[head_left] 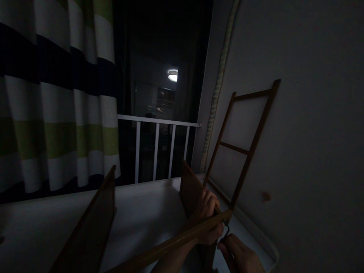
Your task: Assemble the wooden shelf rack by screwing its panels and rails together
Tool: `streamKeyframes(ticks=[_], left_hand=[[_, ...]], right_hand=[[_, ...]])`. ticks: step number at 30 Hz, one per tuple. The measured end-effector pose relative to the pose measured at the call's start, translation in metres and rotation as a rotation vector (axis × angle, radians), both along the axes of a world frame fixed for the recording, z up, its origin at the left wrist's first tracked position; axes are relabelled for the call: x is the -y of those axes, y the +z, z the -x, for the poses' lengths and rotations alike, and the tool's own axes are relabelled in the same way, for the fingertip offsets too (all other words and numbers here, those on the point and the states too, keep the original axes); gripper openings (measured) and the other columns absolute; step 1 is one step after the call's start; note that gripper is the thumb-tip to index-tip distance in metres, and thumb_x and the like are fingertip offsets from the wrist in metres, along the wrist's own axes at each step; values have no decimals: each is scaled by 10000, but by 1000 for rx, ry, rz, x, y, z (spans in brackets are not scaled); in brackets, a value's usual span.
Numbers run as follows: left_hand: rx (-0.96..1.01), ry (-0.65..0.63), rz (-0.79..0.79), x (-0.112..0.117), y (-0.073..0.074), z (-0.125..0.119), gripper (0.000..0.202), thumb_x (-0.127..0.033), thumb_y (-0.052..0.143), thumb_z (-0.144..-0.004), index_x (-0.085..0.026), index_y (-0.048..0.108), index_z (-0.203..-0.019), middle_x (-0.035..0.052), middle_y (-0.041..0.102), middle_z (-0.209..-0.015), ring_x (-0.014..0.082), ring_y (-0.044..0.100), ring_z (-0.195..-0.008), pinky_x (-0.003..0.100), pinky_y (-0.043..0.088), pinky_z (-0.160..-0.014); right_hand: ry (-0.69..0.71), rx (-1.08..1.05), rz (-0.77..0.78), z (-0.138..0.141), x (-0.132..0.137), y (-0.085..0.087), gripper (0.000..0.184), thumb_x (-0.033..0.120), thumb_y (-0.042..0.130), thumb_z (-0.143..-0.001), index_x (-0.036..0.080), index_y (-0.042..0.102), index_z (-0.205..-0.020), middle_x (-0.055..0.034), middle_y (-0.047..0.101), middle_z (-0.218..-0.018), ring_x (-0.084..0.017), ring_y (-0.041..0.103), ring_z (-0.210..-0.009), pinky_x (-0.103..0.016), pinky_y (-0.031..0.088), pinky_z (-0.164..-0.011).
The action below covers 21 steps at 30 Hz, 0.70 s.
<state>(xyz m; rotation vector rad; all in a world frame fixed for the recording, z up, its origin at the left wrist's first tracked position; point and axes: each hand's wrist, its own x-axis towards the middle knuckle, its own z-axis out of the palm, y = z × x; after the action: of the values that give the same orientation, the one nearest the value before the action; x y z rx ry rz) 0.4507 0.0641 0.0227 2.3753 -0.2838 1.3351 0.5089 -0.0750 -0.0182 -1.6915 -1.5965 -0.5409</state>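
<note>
The room is dim. My left hand (207, 218) is closed around the corner where a wooden rail (170, 242) meets an upright brown panel (190, 191). Just below it, my right hand (239, 254) pinches a small dark bent tool (226, 231), which looks like a hex key, with its tip at the end of the rail. A wooden ladder-like frame (241, 149) rises from that corner and leans against the wall. Another brown panel (91, 227) stands at the lower left.
A pale floor (148, 216) lies under the wooden parts. A striped curtain (57, 94) hangs at the left. A white railing (156, 146) crosses a dark window that reflects a ceiling lamp (172, 76). A plain wall (307, 132) fills the right.
</note>
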Motion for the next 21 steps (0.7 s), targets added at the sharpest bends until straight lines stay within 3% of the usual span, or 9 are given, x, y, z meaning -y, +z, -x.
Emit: streamKeyframes(ticks=[8,15,18,21], left_hand=[[-59,-1,-42,-4,-2,2,210,-371,325,-719,-181,316,-809,60,390,-846,219,364,-840,480,311,-870],[-48,34,-19,-8,-8,-4,292,-484,290,-787,-195,336,-799,44,413,-828,209,405,-840,519,253,-970],[-44,48,-4,-8,-9,-5,292,-490,303,-793,-200,328,-788,53,420,-844,216,407,-851,516,276,-957],[-27,8,-18,-5,-6,-2,268,-467,315,-768,-199,312,-775,51,405,-826,216,403,-818,529,283,-935]], right_hand=[[23,34,-26,11,-2,17,318,466,365,-876,235,555,-768,7,590,-624,-97,557,-483,-171,420,-465],[-78,198,68,12,-2,37,364,387,314,-914,202,589,-761,-18,619,-618,-116,599,-502,-185,389,-441],[-107,216,75,13,0,47,405,370,326,-913,196,576,-647,-2,570,-503,-99,554,-414,-181,352,-410],[-155,89,41,13,3,56,447,389,334,-906,190,529,-557,1,533,-461,-92,523,-388,-177,339,-398]])
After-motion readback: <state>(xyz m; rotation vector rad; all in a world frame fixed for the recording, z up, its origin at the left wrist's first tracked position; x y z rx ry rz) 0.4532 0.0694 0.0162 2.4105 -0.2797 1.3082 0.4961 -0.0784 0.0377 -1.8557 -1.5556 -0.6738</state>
